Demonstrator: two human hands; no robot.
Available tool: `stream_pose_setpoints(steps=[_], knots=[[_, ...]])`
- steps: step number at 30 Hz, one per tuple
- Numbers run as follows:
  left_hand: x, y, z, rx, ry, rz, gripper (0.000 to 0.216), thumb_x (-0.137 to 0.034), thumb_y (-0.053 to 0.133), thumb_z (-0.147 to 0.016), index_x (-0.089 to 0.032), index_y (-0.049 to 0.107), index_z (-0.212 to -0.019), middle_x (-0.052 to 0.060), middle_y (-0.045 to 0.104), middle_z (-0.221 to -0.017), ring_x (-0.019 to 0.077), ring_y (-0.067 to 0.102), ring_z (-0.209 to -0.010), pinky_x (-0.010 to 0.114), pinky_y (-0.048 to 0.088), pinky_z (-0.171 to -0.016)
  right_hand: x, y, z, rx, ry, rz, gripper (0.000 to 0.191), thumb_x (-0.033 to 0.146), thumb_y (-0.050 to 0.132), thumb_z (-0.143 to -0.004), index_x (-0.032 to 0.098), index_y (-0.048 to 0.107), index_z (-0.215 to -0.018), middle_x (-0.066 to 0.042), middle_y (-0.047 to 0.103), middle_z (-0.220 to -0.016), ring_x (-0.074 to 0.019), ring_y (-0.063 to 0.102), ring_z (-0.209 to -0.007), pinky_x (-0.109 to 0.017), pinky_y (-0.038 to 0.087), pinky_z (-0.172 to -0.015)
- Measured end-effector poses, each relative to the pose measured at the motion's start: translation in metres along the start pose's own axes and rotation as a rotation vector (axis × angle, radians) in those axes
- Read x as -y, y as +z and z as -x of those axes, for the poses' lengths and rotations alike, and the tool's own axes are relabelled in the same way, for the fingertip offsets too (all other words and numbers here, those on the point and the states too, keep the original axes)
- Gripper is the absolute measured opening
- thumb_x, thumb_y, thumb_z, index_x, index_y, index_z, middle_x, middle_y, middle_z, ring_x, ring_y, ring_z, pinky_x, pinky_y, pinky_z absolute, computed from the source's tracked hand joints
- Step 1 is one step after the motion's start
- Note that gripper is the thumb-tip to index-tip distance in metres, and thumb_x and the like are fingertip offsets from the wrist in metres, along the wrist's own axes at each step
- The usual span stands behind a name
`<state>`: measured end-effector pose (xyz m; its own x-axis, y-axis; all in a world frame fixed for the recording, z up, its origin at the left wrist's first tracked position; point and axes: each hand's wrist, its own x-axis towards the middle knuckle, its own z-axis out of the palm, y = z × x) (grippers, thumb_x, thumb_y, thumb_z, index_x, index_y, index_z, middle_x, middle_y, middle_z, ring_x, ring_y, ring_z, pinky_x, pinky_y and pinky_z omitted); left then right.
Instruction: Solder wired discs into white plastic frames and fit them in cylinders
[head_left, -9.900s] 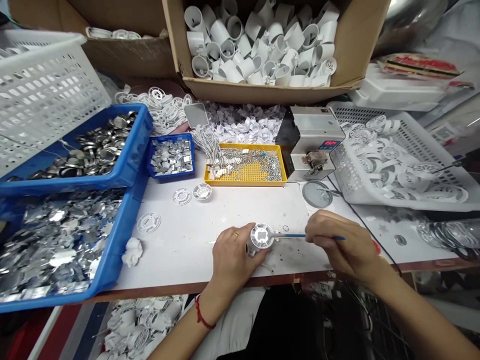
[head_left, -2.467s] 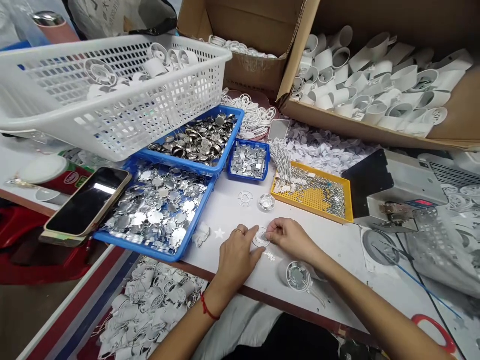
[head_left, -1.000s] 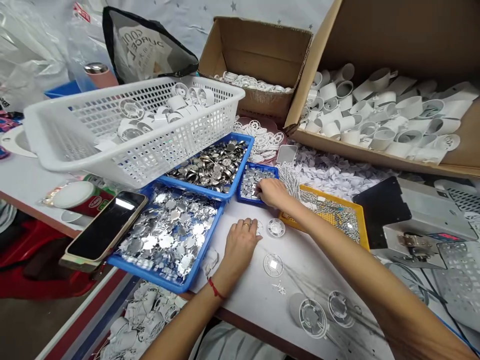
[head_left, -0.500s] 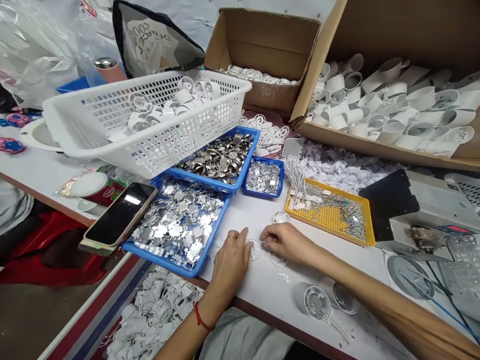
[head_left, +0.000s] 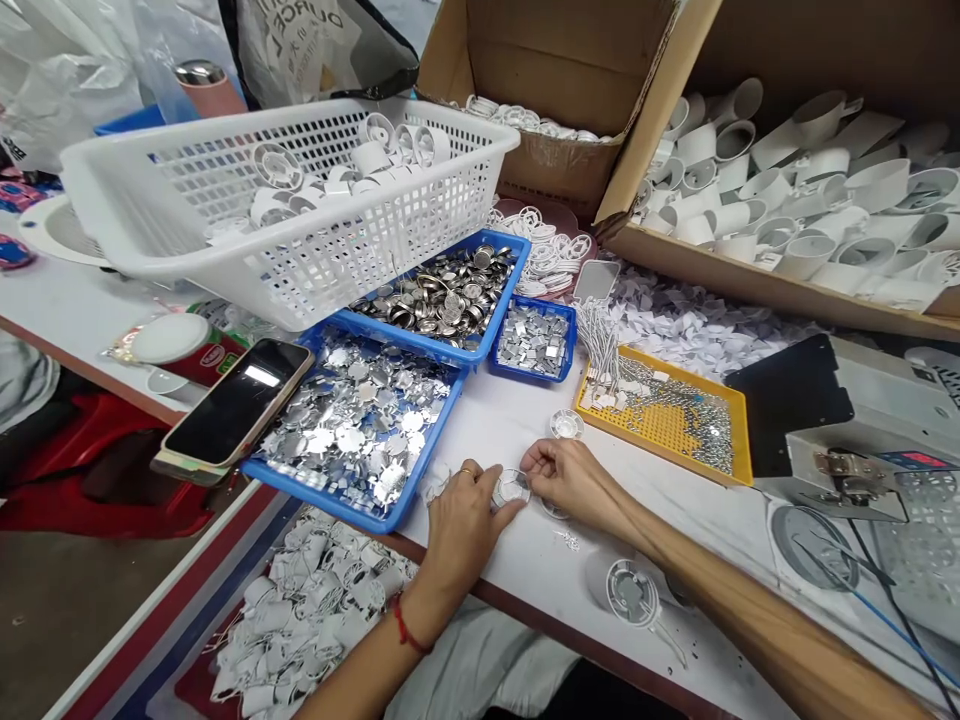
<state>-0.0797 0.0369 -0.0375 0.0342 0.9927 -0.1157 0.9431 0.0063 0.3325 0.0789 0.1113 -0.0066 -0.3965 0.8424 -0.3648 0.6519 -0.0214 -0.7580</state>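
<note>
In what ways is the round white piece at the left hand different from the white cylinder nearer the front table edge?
The round piece looks shallow, while the cylinder has a longer side wall. The left hand has its thumb and finger around the round piece; no hand holds the cylinder. Both are whitish with a circular face.

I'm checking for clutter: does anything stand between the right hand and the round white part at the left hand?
Nothing visible does: the right hand is at the edge of the round white part, beside the left hand. Contact is unclear.
</note>
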Motion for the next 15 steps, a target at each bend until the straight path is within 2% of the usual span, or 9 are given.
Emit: stream_pose_setpoints(steps=[2,5,8,15], knots=[[-0.005,0.002,-0.002,-0.05,-0.063,0.027,0.05,-0.049,0.066,-0.082,-0.019,0.058,-0.121,0.008,0.06,-0.102,0.0243,0.064,-0.091,0.03,0.05,-0.063,0.001,0.002,-0.002,-0.029,0.02,0.015,0.015,0.009,0.054,-0.069,0.017,0.062,-0.079,0.0,0.065,-0.071,-0.0122,0.057,-0.063,-0.022,0.043,-0.059],[-0.009,0.006,-0.001,-0.059,0.012,0.096,0.061,-0.047,0.07,-0.079,-0.025,0.05,-0.132,0.006,0.059,-0.108,0.0221,0.065,-0.093,0.028,0.05,-0.063,0.004,0.004,-0.002,-0.053,0.048,0.07,0.011,0.013,0.055,-0.073,0.018,0.062,-0.079,-0.001,0.066,-0.074,-0.0133,0.058,-0.066,-0.023,0.042,-0.062],[-0.008,0.012,0.003,-0.068,0.019,0.103,0.051,-0.04,0.071,-0.08,-0.027,0.055,-0.127,0.004,0.061,-0.104,0.0211,0.065,-0.089,0.028,0.049,-0.06,0.007,0.006,0.0,-0.027,0.067,0.151,0.007,0.016,0.055,-0.077,0.019,0.062,-0.076,-0.001,0.065,-0.072,-0.0138,0.056,-0.066,-0.024,0.039,-0.062],[-0.01,0.025,0.001,-0.255,-0.018,0.122,0.044,-0.038,0.078,-0.074,-0.023,0.063,-0.113,0.002,0.066,-0.09,0.0214,0.066,-0.083,0.028,0.046,-0.058,0.009,0.017,-0.001,-0.002,0.116,0.341,0.01,0.015,0.054,-0.079,0.018,0.062,-0.074,-0.003,0.064,-0.078,-0.014,0.054,-0.068,-0.025,0.032,-0.061]])
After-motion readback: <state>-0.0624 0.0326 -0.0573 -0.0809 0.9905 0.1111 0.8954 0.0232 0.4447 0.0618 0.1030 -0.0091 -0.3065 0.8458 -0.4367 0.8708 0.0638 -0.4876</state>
